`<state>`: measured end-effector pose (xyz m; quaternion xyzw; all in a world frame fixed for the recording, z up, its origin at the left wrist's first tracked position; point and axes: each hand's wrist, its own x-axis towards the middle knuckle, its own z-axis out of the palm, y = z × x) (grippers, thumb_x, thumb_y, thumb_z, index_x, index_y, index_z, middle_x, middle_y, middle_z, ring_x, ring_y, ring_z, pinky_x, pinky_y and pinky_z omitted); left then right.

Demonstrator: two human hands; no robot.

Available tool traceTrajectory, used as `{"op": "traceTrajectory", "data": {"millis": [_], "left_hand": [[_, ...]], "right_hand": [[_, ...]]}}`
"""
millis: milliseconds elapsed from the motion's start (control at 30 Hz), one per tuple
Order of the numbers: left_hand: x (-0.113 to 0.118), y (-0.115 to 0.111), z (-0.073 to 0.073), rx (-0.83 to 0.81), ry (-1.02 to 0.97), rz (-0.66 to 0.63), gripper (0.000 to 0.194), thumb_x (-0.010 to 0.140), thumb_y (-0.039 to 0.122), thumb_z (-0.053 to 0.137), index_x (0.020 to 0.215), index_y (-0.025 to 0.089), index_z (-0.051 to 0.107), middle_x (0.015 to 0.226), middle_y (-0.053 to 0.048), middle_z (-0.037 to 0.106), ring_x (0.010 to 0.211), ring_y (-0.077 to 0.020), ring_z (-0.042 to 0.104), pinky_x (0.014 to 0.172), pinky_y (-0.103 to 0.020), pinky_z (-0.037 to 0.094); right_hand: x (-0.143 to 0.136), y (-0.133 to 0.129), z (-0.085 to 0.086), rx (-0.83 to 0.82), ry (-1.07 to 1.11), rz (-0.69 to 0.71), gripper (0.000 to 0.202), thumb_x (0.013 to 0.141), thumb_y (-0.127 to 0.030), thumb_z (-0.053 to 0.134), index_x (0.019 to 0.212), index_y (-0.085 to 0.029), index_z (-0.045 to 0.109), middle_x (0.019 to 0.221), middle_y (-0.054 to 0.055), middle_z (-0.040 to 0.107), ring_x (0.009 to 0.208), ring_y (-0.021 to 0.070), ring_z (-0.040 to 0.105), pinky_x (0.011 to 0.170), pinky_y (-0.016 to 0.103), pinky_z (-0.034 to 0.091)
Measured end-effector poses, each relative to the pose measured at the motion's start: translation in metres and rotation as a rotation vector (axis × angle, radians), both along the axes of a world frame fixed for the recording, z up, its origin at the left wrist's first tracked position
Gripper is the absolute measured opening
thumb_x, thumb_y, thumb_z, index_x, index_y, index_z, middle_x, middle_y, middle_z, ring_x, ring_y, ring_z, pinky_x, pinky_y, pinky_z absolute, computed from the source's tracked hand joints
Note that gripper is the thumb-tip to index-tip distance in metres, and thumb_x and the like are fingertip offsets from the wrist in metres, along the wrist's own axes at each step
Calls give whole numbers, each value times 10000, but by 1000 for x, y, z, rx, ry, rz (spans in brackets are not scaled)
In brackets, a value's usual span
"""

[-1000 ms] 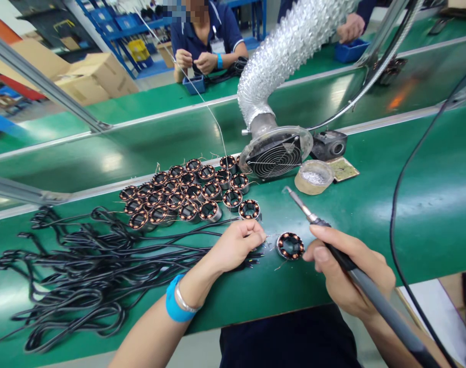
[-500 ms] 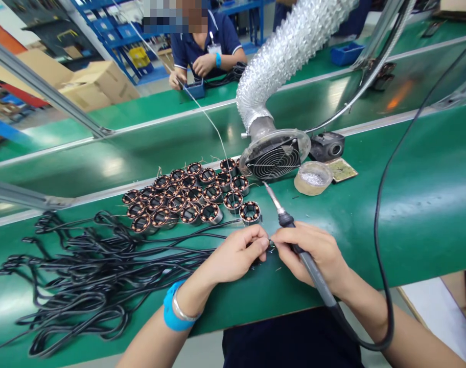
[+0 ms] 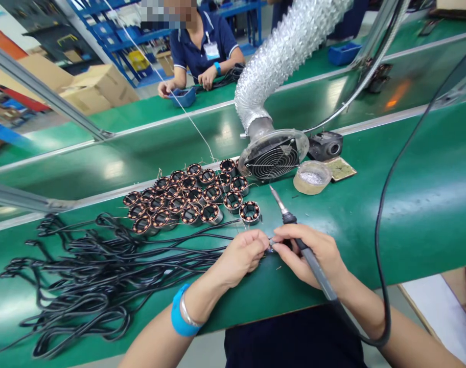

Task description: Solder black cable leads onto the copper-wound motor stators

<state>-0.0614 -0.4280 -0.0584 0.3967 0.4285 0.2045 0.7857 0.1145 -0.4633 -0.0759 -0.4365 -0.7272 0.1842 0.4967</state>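
My left hand (image 3: 245, 255) is closed in a pinch on the end of a black cable, beside the front stator coil (image 3: 250, 212). My right hand (image 3: 313, 251) holds a soldering iron (image 3: 316, 270), its tip pointing up and away toward the round fan guard. The thumb and forefinger of that hand meet a small piece at the left fingertips, too small to name. Black cables (image 3: 102, 286) lie in loops to the left and run toward my left hand. Several copper-wound coils (image 3: 177, 203) stand in rows behind them.
A fume fan (image 3: 273, 159) hangs on a silver duct (image 3: 286, 56). Right of it are a round tub (image 3: 312, 178), a sponge tray (image 3: 340, 168) and a black holder (image 3: 325, 146). The iron's cord (image 3: 377, 220) loops at right. A person (image 3: 204, 51) sits across the bench.
The soldering iron's tip has shifted slightly right and down. My left hand has turned a little, its wrist further right. The person opposite has moved their hands and the blue tray to the left.
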Motion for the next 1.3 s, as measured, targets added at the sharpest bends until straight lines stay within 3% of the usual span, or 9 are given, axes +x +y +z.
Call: {"op": "traceTrajectory", "data": {"millis": [133, 333, 500, 700, 833, 900, 1000, 1100, 1300], "left_hand": [[3, -3, 0, 33, 42, 40, 295, 758, 418, 619, 701, 206, 421, 459, 142, 238, 373, -26, 122, 363, -174, 84], [3, -5, -12, 203, 129, 63, 214, 820, 354, 528, 709, 200, 430, 495, 126, 258, 394, -36, 144, 400, -185, 152], [3, -7, -22, 373, 234, 45, 218, 896, 342, 468, 733, 199, 448, 508, 116, 258, 417, -54, 196, 452, -202, 209], [8, -8, -18, 496, 333, 45, 248, 907, 359, 450, 714, 206, 420, 527, 97, 300, 470, -79, 270, 497, -220, 248], [10, -8, -14, 557, 408, 44, 261, 905, 357, 442, 695, 207, 409, 560, 78, 347, 520, -93, 317, 531, -229, 277], [11, -9, -12, 573, 438, 36, 266, 905, 357, 438, 687, 208, 402, 572, 71, 362, 542, -100, 333, 544, -235, 284], [12, -9, -9, 594, 471, 25, 280, 905, 361, 431, 673, 211, 390, 578, 63, 373, 567, -110, 349, 558, -245, 290], [12, -10, -8, 612, 488, 20, 285, 902, 365, 430, 666, 212, 387, 582, 61, 371, 576, -114, 353, 564, -249, 292], [12, -11, -6, 620, 496, 12, 286, 903, 367, 430, 666, 212, 386, 583, 61, 370, 577, -117, 352, 566, -250, 291]], "right_hand": [[3, 0, -2, -87, -33, 50, 353, 816, -110, 632, 1141, -223, 556, 865, -6, 698, 743, 137, 676, 700, 241, 559], [5, 1, -8, -9, -16, -50, 256, 860, -74, 566, 1066, -225, 556, 802, -6, 676, 706, 136, 671, 695, 249, 565], [9, 4, -8, 82, -56, 6, 226, 882, -67, 570, 1044, -223, 594, 890, 8, 714, 727, 138, 670, 706, 259, 565], [16, -3, 2, 75, -66, -23, 273, 903, -79, 566, 1133, -216, 621, 968, 29, 737, 791, 154, 698, 748, 275, 572], [31, -20, 14, -97, 36, -69, 345, 933, -147, 565, 1254, -266, 612, 931, 5, 727, 803, 149, 687, 756, 271, 551], [39, -28, 16, -146, 117, -59, 317, 921, -192, 588, 1221, -275, 649, 910, 11, 703, 779, 156, 653, 705, 281, 525], [45, -34, 10, -186, 277, -83, 221, 904, -230, 600, 1087, -278, 715, 830, 9, 666, 702, 151, 593, 604, 271, 462], [46, -35, 0, -225, 406, -125, 171, 883, -245, 617, 1012, -272, 726, 844, 12, 677, 739, 169, 606, 625, 274, 467], [44, -33, -5, -247, 432, -150, 146, 848, -233, 629, 952, -239, 732, 840, 26, 695, 749, 187, 628, 648, 287, 494]]}}
